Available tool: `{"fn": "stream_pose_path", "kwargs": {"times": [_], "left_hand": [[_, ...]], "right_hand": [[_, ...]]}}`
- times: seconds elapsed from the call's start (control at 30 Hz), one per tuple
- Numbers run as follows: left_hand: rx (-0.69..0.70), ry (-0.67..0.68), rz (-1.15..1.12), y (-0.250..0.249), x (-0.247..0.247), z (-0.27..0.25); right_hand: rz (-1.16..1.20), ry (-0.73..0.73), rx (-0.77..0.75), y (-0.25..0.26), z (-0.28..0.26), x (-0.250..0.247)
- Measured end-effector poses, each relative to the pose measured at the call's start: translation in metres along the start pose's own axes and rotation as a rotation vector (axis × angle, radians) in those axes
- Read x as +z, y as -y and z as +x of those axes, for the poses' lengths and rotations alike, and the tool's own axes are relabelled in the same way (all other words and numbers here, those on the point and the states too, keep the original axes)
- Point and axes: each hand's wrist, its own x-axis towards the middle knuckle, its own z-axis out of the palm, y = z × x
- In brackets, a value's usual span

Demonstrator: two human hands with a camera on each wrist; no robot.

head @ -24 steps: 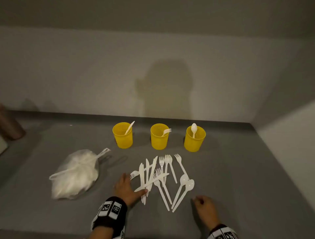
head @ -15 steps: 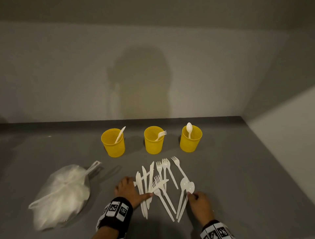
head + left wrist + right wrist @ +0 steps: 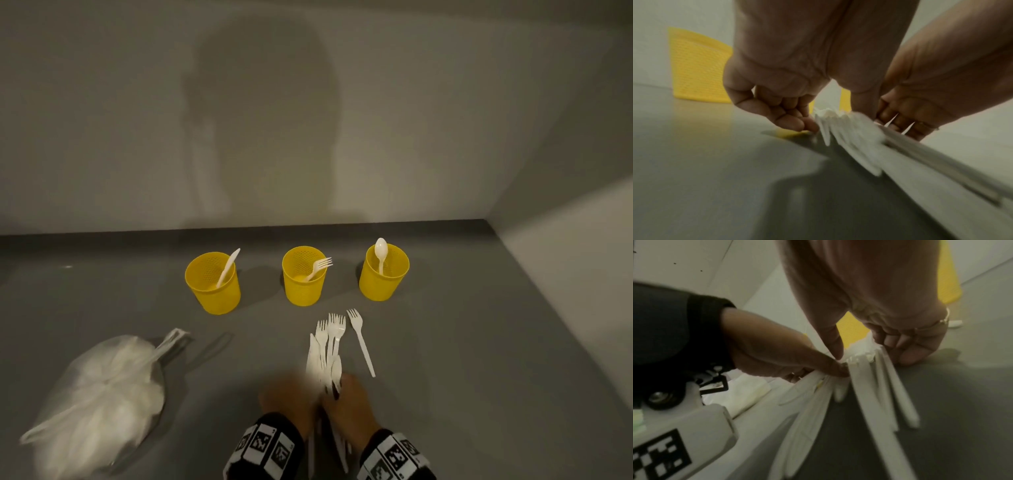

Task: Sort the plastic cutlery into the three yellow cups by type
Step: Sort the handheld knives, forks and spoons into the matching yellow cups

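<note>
Three yellow cups stand in a row: the left cup [image 3: 214, 284] holds a knife, the middle cup [image 3: 303, 277] a fork, the right cup [image 3: 383, 274] a spoon. In front of them a bunch of white plastic cutlery [image 3: 327, 349] is squeezed together, fork tines pointing toward the cups. My left hand [image 3: 291, 397] and right hand [image 3: 349, 394] meet at its handles. Both wrist views show curled fingers and a thumb on either side of the bunch [image 3: 840, 129] [image 3: 865, 369]. One fork [image 3: 359, 339] lies alone just right of the bunch.
A tied clear plastic bag [image 3: 102, 394] with white contents lies on the grey tabletop [image 3: 479, 359] at the left front. Walls close the table at the back and on the right.
The spread-out cutlery has been swept together into one bunch. My hands, apart before, have come together around it. One fork stayed out at the right.
</note>
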Motion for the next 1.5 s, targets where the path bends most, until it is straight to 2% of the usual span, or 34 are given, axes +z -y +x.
{"fn": "stream_pose_path", "kwargs": {"times": [0.13, 0.27, 0.37, 0.47, 0.57, 0.73, 0.83, 0.93, 1.03, 1.1, 1.13, 1.27, 1.33, 1.4, 1.5], "left_hand": [[-0.028, 0.083, 0.037, -0.011, 0.003, -0.001], [-0.013, 0.135, 0.036, -0.025, 0.001, -0.007], [0.001, 0.133, -0.024, -0.028, 0.002, -0.011], [0.036, 0.104, -0.116, -0.030, 0.005, -0.014], [0.074, 0.098, -0.213, -0.034, 0.005, -0.018], [0.168, 0.178, -0.032, -0.042, 0.000, -0.025], [0.246, 0.162, 0.007, -0.049, -0.010, -0.030], [0.348, 0.213, -0.094, -0.052, -0.021, -0.028], [0.451, 0.396, -0.372, -0.046, -0.031, -0.012], [0.397, 0.422, -0.478, -0.043, -0.037, 0.000], [0.362, 0.375, -0.484, -0.041, -0.039, 0.005], [0.175, 0.036, -0.560, -0.036, -0.045, 0.029], [0.051, -0.063, -0.489, -0.034, -0.049, 0.039], [-0.030, -0.051, -0.392, -0.033, -0.053, 0.044], [-0.077, -0.028, -0.217, -0.038, -0.052, 0.046]], "right_hand": [[0.041, 0.044, 0.008, -0.011, 0.015, 0.007], [0.105, 0.081, 0.019, 0.003, 0.011, 0.002], [0.150, 0.090, -0.007, 0.005, 0.011, -0.001], [0.332, 0.194, 0.024, 0.005, 0.010, -0.006], [0.381, 0.250, 0.034, 0.003, 0.013, -0.011], [0.403, 0.202, -0.016, -0.007, 0.022, -0.016], [0.442, 0.131, -0.036, -0.006, 0.021, -0.026], [0.474, 0.073, -0.033, -0.009, 0.023, -0.040], [0.542, 0.071, -0.022, -0.014, 0.025, -0.057], [0.495, 0.043, -0.074, -0.014, 0.028, -0.069], [0.475, 0.031, -0.098, -0.013, 0.030, -0.074], [0.402, -0.052, -0.091, -0.013, 0.036, -0.096], [0.400, -0.063, -0.095, -0.014, 0.038, -0.108], [0.312, -0.051, -0.116, -0.015, 0.044, -0.117], [0.009, -0.008, -0.125, -0.023, 0.064, -0.118]]}}
